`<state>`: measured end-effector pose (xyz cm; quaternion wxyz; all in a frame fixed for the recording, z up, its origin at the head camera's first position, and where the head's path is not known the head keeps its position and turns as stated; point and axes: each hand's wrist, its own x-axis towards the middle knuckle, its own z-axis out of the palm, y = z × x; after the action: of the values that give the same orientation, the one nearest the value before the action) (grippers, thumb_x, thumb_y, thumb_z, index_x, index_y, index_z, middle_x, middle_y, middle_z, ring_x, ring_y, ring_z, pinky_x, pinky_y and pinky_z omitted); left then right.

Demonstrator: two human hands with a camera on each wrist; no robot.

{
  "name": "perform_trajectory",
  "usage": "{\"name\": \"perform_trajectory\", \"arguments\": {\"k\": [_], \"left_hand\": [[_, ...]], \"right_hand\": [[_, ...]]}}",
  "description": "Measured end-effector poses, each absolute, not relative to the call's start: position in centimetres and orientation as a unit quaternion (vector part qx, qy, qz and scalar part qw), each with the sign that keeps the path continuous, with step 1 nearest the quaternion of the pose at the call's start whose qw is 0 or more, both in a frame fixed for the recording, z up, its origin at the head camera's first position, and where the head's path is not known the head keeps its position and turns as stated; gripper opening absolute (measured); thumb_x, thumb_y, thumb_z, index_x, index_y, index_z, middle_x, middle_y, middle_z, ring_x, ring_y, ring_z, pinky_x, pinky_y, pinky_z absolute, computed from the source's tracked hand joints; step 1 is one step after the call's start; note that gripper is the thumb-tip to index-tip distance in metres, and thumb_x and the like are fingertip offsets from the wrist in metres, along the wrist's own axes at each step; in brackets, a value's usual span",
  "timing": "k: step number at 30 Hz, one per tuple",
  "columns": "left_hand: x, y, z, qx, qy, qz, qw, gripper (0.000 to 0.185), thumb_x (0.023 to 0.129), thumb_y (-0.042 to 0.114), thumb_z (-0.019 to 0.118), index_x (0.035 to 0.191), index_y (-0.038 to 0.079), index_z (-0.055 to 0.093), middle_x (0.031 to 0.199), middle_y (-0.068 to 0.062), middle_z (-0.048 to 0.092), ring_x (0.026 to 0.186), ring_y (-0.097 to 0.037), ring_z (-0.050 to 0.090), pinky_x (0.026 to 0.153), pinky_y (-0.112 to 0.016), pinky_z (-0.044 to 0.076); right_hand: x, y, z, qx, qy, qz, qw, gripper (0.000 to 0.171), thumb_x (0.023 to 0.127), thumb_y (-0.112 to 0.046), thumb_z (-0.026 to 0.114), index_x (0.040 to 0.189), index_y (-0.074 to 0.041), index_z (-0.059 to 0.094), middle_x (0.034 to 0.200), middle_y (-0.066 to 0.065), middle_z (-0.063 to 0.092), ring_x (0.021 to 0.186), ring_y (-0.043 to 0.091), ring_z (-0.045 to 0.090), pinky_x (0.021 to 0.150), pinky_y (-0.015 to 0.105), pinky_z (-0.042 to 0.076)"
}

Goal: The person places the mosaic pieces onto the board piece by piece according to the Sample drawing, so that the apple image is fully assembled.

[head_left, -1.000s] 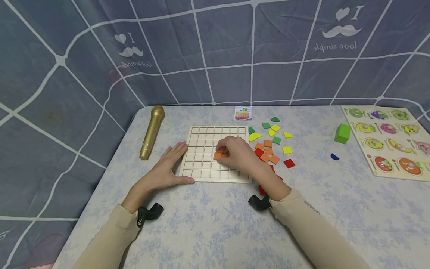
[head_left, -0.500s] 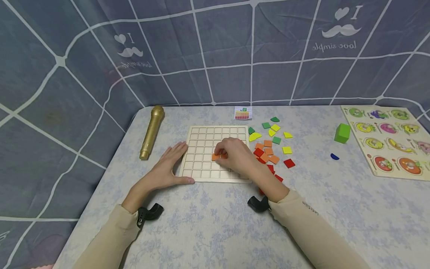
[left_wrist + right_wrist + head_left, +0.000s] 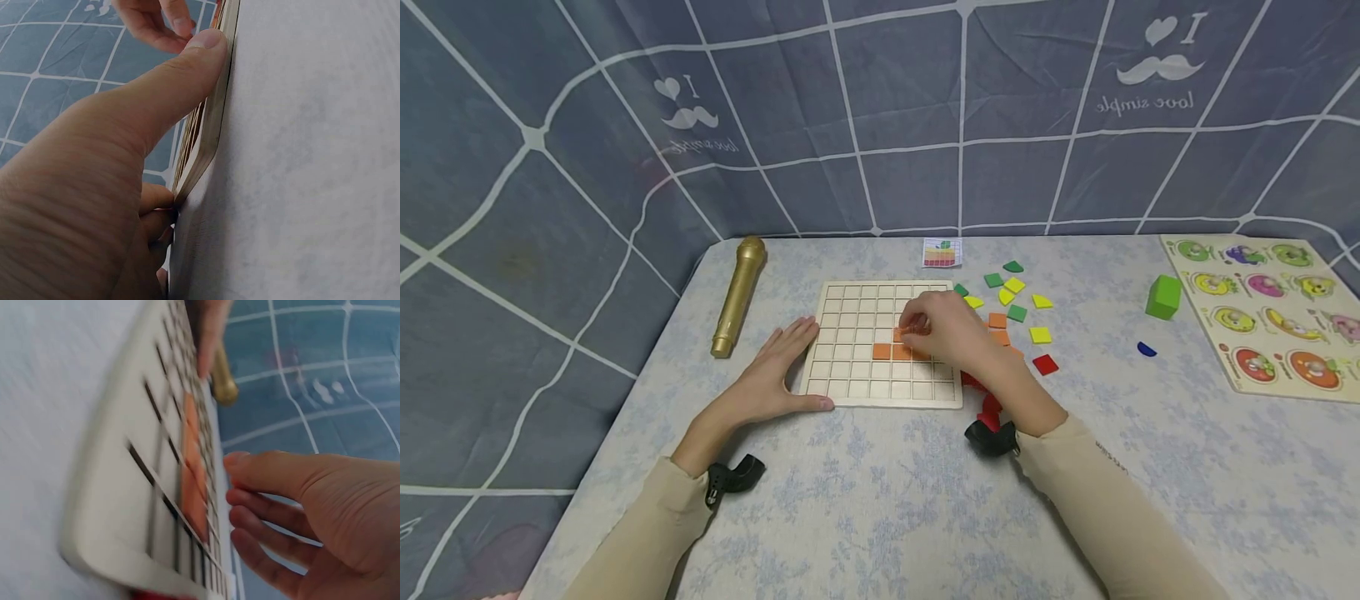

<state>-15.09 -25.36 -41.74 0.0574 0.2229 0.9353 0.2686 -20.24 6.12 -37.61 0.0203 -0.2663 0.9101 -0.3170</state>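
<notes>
A pale wooden board with a square grid [image 3: 857, 387] lies on the table. My left hand [image 3: 770, 383] is spread at its left side, the thumb [image 3: 181, 72] touching the front edge and the other fingers along the left edge. Orange square tiles [image 3: 882, 352] form a row in the grid's cells, and a bit of orange shows above that row by my right fingertips. Over the right half of the board is my right hand [image 3: 951, 329]. The right wrist view, blurred, shows its fingers [image 3: 256, 506] loosely bent, with no tile visible between them.
Loose green, yellow, orange and red tiles [image 3: 1040, 335] lie right of the board. Behind it sits a small picture card [image 3: 942, 252]. A gold microphone-shaped object [image 3: 740, 296] is at left; a green block [image 3: 1164, 297], blue half-round piece [image 3: 1147, 349] and fruit-picture board [image 3: 1270, 321] are at right.
My right hand has moved right and slightly back from the left end of the orange row, uncovering more of its tiles. The left hand stays where it was.
</notes>
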Motion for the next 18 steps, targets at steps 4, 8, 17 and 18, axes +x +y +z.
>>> {"name": "perform_trajectory", "arguments": {"k": [4, 8, 17, 18], "left_hand": [[-15.1, -25.3, -41.8, 0.224, 0.935, 0.267, 0.057, 0.126, 0.078, 0.049, 0.093, 0.167, -0.002, 0.02, 0.176, -0.02, 0.015, 0.165, -0.036, 0.009, 0.134, -0.056, 0.002], [-15.1, -25.3, -41.8, 0.225, 0.936, 0.267, 0.056, 0.126, 0.077, 0.049, 0.093, 0.166, -0.003, 0.02, 0.176, -0.019, 0.015, 0.165, -0.036, 0.009, 0.135, -0.056, 0.002], [-15.1, -25.4, -41.9, 0.226, 0.936, 0.265, 0.053, 0.125, 0.078, 0.05, 0.092, 0.166, -0.003, 0.02, 0.176, -0.02, 0.015, 0.165, -0.036, 0.009, 0.134, -0.057, 0.003], [-15.1, -25.4, -41.9, 0.225, 0.936, 0.265, 0.053, 0.125, 0.078, 0.05, 0.092, 0.166, -0.003, 0.02, 0.176, -0.02, 0.015, 0.165, -0.036, 0.009, 0.134, -0.056, 0.003]], "right_hand": [[-20.9, 7.9, -37.0, -0.239, 0.917, -0.319, 0.023, 0.011, 0.093, -0.011, 0.08, 0.103, -0.007, 0.08, 0.096, 0.005, 0.076, 0.091, 0.023, 0.069, 0.083, 0.039, 0.06], [-21.4, 9.8, -36.4, -0.22, 0.92, -0.323, 0.022, 0.016, 0.095, -0.008, 0.078, 0.109, -0.003, 0.079, 0.101, 0.01, 0.077, 0.096, 0.027, 0.069, 0.085, 0.043, 0.062], [-21.7, 13.0, -36.8, -0.198, 0.93, -0.309, 0.024, 0.015, 0.095, -0.009, 0.078, 0.108, -0.003, 0.08, 0.099, 0.011, 0.077, 0.094, 0.028, 0.069, 0.085, 0.045, 0.063], [-21.7, 13.3, -36.9, -0.192, 0.933, -0.305, 0.024, 0.014, 0.095, -0.01, 0.078, 0.107, -0.003, 0.08, 0.098, 0.011, 0.076, 0.094, 0.027, 0.069, 0.085, 0.045, 0.063]]}}
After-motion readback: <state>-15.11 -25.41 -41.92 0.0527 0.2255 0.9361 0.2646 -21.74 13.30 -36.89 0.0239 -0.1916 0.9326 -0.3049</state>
